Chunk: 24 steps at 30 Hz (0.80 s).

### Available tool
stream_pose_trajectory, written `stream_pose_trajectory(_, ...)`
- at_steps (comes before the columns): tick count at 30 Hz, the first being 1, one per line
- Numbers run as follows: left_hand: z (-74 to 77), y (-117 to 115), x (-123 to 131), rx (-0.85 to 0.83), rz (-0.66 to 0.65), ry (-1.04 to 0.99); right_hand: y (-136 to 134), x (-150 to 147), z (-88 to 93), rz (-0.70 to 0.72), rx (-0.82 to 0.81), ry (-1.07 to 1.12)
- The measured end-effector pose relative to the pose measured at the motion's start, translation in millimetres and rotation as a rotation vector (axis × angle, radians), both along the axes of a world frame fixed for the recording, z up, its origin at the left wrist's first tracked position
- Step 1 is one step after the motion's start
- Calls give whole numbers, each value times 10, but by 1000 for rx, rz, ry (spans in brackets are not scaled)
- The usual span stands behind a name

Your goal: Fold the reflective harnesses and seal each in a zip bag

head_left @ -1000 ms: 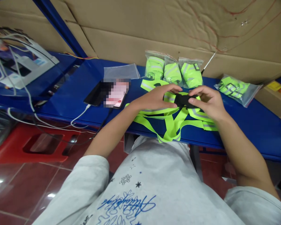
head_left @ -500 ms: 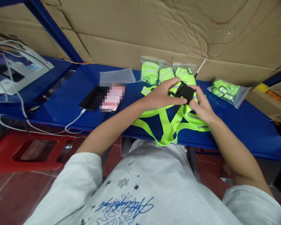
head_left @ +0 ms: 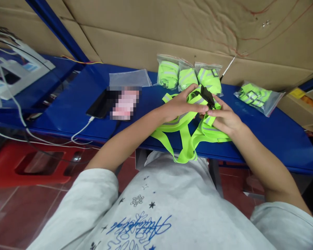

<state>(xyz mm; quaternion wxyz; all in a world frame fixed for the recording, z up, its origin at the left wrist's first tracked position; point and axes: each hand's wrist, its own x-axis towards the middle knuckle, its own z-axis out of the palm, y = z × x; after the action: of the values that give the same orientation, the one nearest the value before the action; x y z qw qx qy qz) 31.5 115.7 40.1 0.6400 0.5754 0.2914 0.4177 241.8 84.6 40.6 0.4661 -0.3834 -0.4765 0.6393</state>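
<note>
A neon-yellow reflective vest (head_left: 185, 139) made of straps with grey stripes lies over the front edge of the blue table, its lower loop hanging down. My left hand (head_left: 184, 106) is closed on the vest's strap, thumb pointing right. From the other side my right hand (head_left: 225, 118) pinches the same bunched straps, its thumb meeting the left thumb. Between the hands a black buckle (head_left: 207, 96) stands tilted on its edge, and the fingers partly hide it.
Behind the hands stand several clear bags with folded vests (head_left: 168, 74). Another bagged vest (head_left: 255, 97) lies right, beside a cardboard box (head_left: 302, 111). To the left are an empty plastic bag (head_left: 130, 78), a black phone (head_left: 101, 104) on a white cable (head_left: 82, 131), and a phone with a lit screen (head_left: 125, 104).
The black buckle has turned from lying broad side up to standing on edge. My right hand has closed in, and both thumbs now meet on the strap.
</note>
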Motion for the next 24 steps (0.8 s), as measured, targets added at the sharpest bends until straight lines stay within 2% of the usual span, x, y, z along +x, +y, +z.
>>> stream_pose_trajectory(3,38,-55,-5,-40,-20,-10,-31,-37,39,24,-44,31)
stream_pose_trajectory(8,69,-67,-21,-117,-148,-73,-58,38,176,-47,20,48)
stream_pose_trajectory(11,68,-63,-31,-143,-201,-95,-66,95,187,-59,27,29)
stream_pose_trajectory(14,58,-69,-50,-197,-274,-140,-80,124,103,-8,-35,-2)
stream_pose_trajectory(18,79,-97,-86,-179,-400,-193,-132,170,4,73,-111,-11)
stream_pose_trajectory(21,112,-112,-126,-177,-456,-165,-165,236,19,169,-170,-6)
stream_pose_trajectory(24,123,-103,-146,-173,-499,-146,-159,328,49,208,-178,-70)
